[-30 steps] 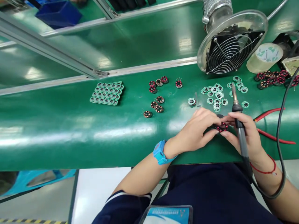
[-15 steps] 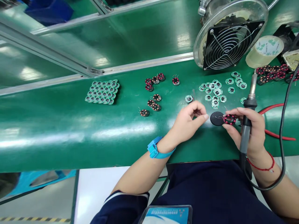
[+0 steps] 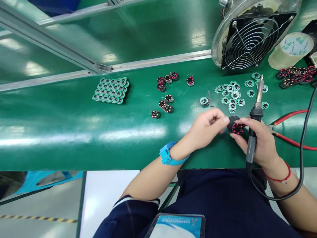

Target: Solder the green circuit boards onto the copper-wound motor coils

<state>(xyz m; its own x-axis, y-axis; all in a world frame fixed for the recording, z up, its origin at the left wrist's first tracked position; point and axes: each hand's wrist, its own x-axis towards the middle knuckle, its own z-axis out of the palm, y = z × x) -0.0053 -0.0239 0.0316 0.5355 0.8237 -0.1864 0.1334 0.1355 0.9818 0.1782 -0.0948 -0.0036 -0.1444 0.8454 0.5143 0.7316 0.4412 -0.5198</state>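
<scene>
The right hand (image 3: 261, 143), wrapped around a soldering iron (image 3: 251, 150), has brought a small red-and-black coil ring (image 3: 238, 128) onto the lower edge of a black disc (image 3: 232, 119). The ring looks light and fragile, best taken by its rim. The left hand (image 3: 205, 130) is bunched just beside the disc; whether it holds anything cannot be told. Both work at the edge of a glossy green bench (image 3: 74, 142), below a fan (image 3: 252, 41) at upper right.

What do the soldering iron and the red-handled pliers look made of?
The soldering iron has a matte grey handle, probably plastic, and a dull bare-metal shaft, likely steel, showing a faint metallic sheen. The red-handled pliers have smooth, glossy grips that look like plastic or vinyl; their metal head is hard to make out.
</scene>
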